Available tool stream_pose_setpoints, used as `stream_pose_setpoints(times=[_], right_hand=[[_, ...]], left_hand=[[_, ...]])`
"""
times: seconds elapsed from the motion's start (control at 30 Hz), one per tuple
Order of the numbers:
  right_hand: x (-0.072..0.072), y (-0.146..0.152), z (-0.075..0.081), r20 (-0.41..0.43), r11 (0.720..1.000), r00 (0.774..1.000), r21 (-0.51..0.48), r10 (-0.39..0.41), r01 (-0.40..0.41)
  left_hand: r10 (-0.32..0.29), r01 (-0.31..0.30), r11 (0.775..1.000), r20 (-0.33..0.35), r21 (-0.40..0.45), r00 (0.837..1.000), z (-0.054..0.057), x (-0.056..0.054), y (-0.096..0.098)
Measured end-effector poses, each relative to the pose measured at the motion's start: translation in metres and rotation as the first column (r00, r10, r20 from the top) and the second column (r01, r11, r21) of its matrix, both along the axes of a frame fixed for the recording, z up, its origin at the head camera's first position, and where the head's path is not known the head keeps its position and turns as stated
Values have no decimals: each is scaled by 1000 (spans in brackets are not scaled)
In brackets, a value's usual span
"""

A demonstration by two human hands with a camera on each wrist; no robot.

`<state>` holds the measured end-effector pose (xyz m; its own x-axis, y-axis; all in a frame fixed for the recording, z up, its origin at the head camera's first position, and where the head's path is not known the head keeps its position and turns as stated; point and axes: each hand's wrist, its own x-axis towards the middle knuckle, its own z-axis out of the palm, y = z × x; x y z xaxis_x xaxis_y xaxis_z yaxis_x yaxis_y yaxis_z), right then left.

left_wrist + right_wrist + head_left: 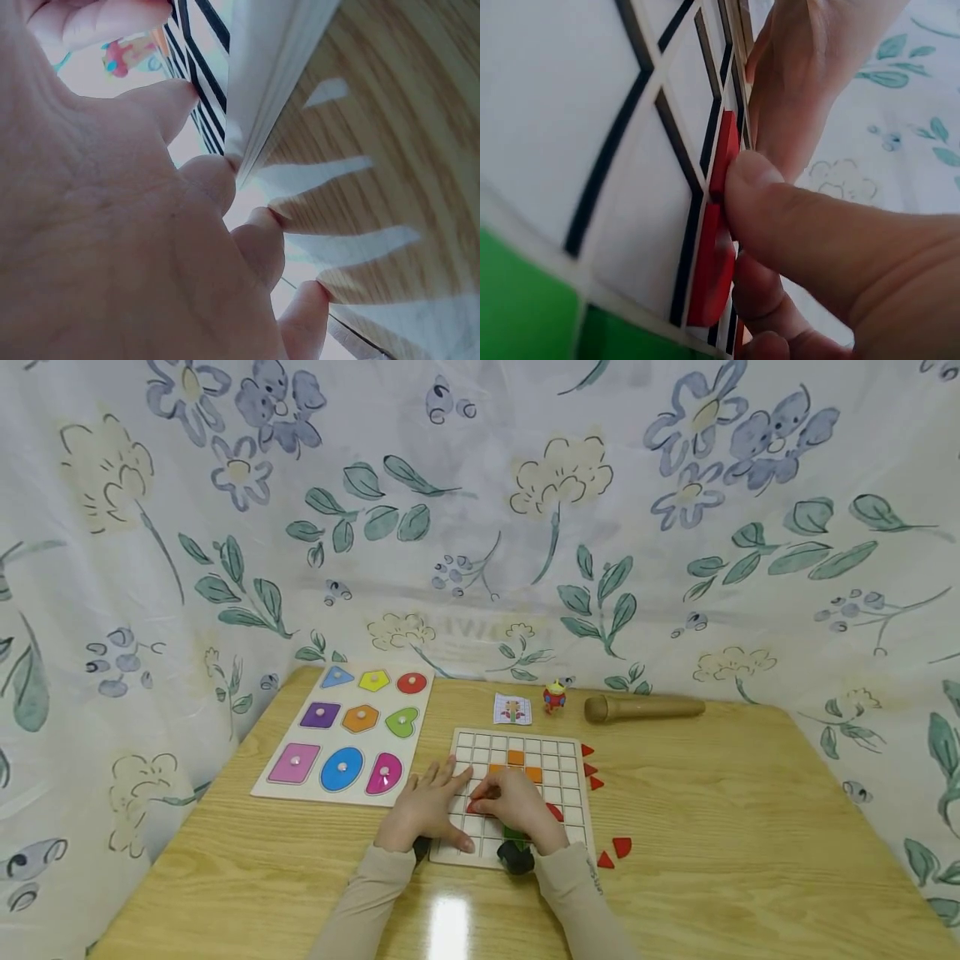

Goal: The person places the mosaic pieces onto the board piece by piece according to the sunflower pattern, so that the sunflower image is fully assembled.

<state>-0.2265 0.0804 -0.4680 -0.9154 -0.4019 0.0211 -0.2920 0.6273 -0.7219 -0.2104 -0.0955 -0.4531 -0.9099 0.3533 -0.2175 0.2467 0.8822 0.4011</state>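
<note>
A white grid board with dark grooves lies on the table. My left hand rests spread over its left edge, the thumb and index finger on the squares; in the left wrist view the other fingertips meet the wooden tabletop beside it. My right hand pinches a flat red piece between thumb and fingers at the left-middle squares. Right against that piece sits a second, curved red piece. Orange squares fill cells higher up, and green pieces show partly below my right hand.
Loose red triangles lie along the board's right edge, with a red quarter-round piece farther down. A pattern card, a small toy figure and a wooden stick are behind. The knobbed shape puzzle lies left.
</note>
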Motion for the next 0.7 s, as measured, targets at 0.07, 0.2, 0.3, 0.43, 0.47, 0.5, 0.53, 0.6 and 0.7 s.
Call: stream_pose_setpoints(times=[0.07,0.2,0.3,0.43,0.47,0.5,0.53,0.6,0.7], right_hand=[[0,2,1,-9,1000,1000,-3,16,-16],[0,12,4,23,999,1000,-41,-3,4],[-1,28,6,54,993,996,-93,-64,69],[-4,63,5,89,973,988,-186,-123,138],[-4,74,5,107,966,986,-209,-130,150],[-3,85,5,120,960,982,-223,-143,167],[-2,95,5,134,955,979,-236,-152,180],[1,116,5,167,943,970,-250,-179,218],[9,140,5,206,932,954,-243,-220,268]], left_hand=[[-1,1,1000,1,-8,1000,0,0,1],[2,-2,1000,5,-9,1000,1,-2,2],[7,-7,1000,5,3,1000,1,-2,1],[11,-11,1000,13,13,1000,1,-2,2],[11,-11,1000,13,13,1000,1,-2,2],[10,-11,1000,15,12,1000,1,-2,2],[10,-11,1000,16,11,1000,1,-2,2],[10,-10,1000,17,9,1000,1,-1,2],[13,-13,1000,20,10,1000,2,-1,2]])
